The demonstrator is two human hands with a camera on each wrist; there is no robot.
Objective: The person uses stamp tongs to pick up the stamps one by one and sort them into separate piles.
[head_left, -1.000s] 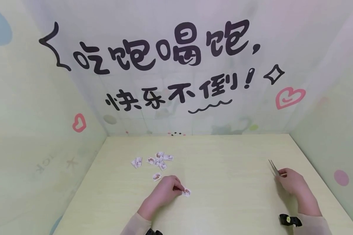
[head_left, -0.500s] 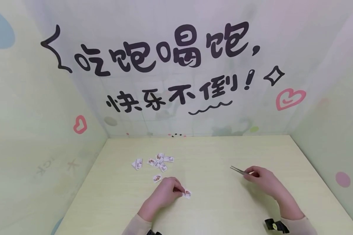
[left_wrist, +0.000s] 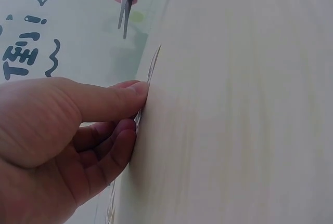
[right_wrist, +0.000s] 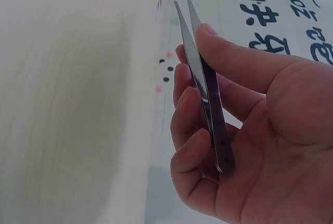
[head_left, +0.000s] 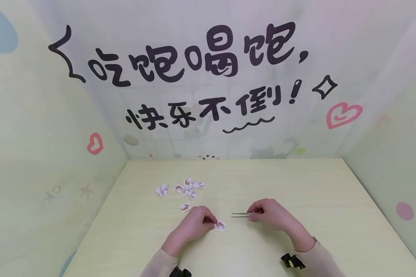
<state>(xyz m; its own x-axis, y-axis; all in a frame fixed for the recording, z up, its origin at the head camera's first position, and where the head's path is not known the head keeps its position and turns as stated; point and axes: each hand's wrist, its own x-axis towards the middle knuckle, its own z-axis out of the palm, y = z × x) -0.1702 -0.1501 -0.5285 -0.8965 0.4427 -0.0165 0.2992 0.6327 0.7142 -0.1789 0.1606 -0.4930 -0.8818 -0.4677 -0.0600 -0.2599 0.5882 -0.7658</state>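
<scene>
My left hand pinches the left edge of a small white card with a reddish printed figure, low over the table. In the left wrist view the card shows edge-on as a thin strip past the thumb tip. Metal tweezers lie between the thumb and curled fingers of my right hand, their two tips spread apart. In the head view the right hand is to the right of the card, and the tweezers point left towards it, a short gap away.
Another card lies just beyond the left hand. Several similar cards overlap in a loose pile behind it, with a few more to their left. Printed fabric walls enclose the pale wooden table at the back and sides.
My right hand has swept left across the table with the tweezers, which have turned from pointing away to pointing left. The left hand and its card have stayed in place.
</scene>
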